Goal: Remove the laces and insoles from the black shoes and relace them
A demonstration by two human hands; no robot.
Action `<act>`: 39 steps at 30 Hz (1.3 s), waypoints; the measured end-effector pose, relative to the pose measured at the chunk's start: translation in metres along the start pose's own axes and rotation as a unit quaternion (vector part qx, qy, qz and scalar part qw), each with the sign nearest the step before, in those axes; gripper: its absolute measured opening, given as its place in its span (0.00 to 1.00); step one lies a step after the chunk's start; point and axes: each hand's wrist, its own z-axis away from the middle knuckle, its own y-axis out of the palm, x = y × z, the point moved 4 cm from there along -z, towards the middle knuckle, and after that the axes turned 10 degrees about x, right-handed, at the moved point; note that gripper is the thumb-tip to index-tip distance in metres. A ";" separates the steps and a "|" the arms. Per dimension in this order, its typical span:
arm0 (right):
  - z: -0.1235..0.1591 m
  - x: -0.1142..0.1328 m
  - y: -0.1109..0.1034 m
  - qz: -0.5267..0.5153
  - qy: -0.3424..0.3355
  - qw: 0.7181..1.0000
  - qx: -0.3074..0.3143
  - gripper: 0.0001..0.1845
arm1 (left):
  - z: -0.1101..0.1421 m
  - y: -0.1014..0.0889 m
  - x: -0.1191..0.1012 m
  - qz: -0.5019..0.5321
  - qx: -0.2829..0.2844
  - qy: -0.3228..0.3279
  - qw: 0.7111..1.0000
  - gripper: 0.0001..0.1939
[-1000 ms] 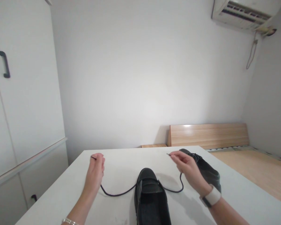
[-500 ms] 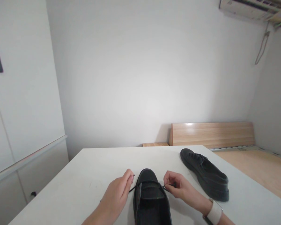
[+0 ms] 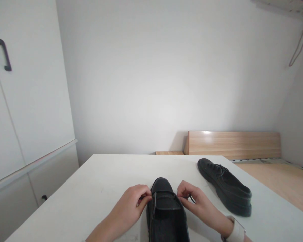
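Note:
A black shoe (image 3: 164, 216) lies in front of me on the white table, toe pointing away, its tongue (image 3: 165, 202) showing and a lace crossing over near the toe. My left hand (image 3: 135, 203) is at the shoe's left edge, thumb and fingertips pinched together by the eyelets; what it pinches is mostly hidden. At the right edge, my right hand (image 3: 194, 198) pinches a black shoelace (image 3: 192, 199), a loop of which shows beside the fingers. A pale band sits on my right wrist. Farther right rests a second black shoe (image 3: 224, 186), its lace tied in a bow.
The white table (image 3: 111, 174) spreads under both shoes. A white cabinet (image 3: 35, 101) with dark handles stands at the left. Behind the table on the right are a wooden headboard (image 3: 234, 144) and a bed base (image 3: 285, 178), against a pale wall (image 3: 154, 77).
My left hand has moved right, from holding the lace end out to the side, to the shoe's left edge. My right hand stays at the right side. The view has shifted slightly left.

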 end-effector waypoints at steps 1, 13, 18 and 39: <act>0.000 0.003 -0.001 0.013 -0.006 1.000 -0.004 0.15 | -0.001 0.000 0.000 -0.002 -0.004 0.002 1.000 0.09; 0.004 0.015 -0.006 0.129 -0.028 0.990 -0.046 0.14 | -0.007 0.002 0.005 -0.005 -0.047 0.025 0.999 0.08; 0.005 0.015 -0.007 0.143 -0.023 0.988 -0.055 0.11 | -0.005 0.003 0.000 0.014 -0.038 0.030 0.999 0.10; -0.039 0.101 0.017 0.500 0.131 0.846 0.134 0.13 | -0.003 0.009 0.003 0.008 -0.070 0.012 0.997 0.10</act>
